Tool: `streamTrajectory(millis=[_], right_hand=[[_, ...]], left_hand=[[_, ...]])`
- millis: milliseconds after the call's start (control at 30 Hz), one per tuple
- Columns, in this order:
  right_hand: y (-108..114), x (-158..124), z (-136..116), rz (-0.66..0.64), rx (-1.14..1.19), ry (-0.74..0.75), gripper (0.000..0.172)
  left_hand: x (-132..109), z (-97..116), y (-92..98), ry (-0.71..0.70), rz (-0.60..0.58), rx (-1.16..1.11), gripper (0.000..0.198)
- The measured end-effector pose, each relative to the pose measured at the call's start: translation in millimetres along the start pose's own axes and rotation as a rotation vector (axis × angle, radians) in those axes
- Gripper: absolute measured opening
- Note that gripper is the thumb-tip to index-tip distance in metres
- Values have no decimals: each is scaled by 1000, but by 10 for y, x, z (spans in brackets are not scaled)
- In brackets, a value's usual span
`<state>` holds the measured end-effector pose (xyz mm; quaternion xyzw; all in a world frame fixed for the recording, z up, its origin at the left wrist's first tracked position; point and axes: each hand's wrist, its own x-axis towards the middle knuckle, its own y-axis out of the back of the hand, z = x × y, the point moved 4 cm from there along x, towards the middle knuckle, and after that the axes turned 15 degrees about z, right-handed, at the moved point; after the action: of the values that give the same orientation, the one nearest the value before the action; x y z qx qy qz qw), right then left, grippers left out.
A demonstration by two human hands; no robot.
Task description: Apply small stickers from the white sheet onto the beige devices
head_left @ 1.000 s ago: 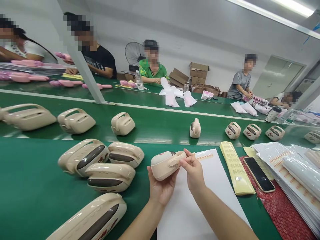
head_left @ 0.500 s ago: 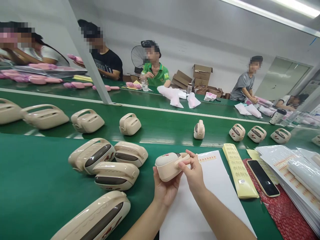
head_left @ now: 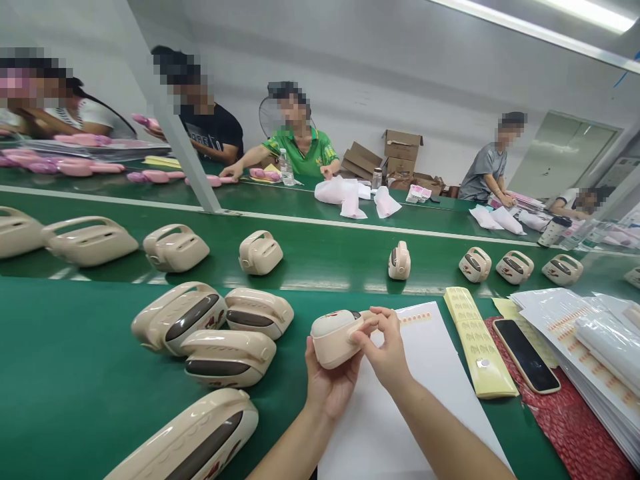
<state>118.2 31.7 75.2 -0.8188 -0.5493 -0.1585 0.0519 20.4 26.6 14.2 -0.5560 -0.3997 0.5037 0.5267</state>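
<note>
A small cream plastic casing (head_left: 336,340) with a carry handle, a pale front and a dark window is held above a white sheet (head_left: 400,407). My left hand (head_left: 333,383) cups it from below, its thumb up along the side. My right hand (head_left: 387,343) is closed at the handle end, thumb pressed to the casing's side and fingers bent over the handle. Whether a small sticker is between those fingers is hidden. A row of small orange stickers (head_left: 416,317) runs along the sheet's top edge. Several similar casings (head_left: 230,353) lie to the left of my hands.
More casings (head_left: 261,253) stand spaced along the green belt (head_left: 330,260). On the right lie a yellow sticker strip (head_left: 475,347), a phone (head_left: 527,355) on red wrap (head_left: 575,420), and stacked sticker sheets (head_left: 590,347). Across the belt, several co-workers sit or stand, one in green (head_left: 303,150).
The co-worker in green has stretched an arm out to the left, toward a pink piece. My hands keep their hold on the casing with barely any shift; the view tilts slightly.
</note>
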Motion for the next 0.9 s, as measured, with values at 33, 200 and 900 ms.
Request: streamTrajectory(millis=[33, 200, 900], right_hand=[[3, -8, 6, 12, -9, 13, 11], [-33, -35, 139, 12, 77, -146, 50], [399, 778, 598, -120, -229, -159, 11]], left_hand=[[-5, 2, -3, 11, -21, 8, 45], [-40, 8, -50, 38, -108, 52, 38], [-15, 170, 13, -352, 89, 850, 80]])
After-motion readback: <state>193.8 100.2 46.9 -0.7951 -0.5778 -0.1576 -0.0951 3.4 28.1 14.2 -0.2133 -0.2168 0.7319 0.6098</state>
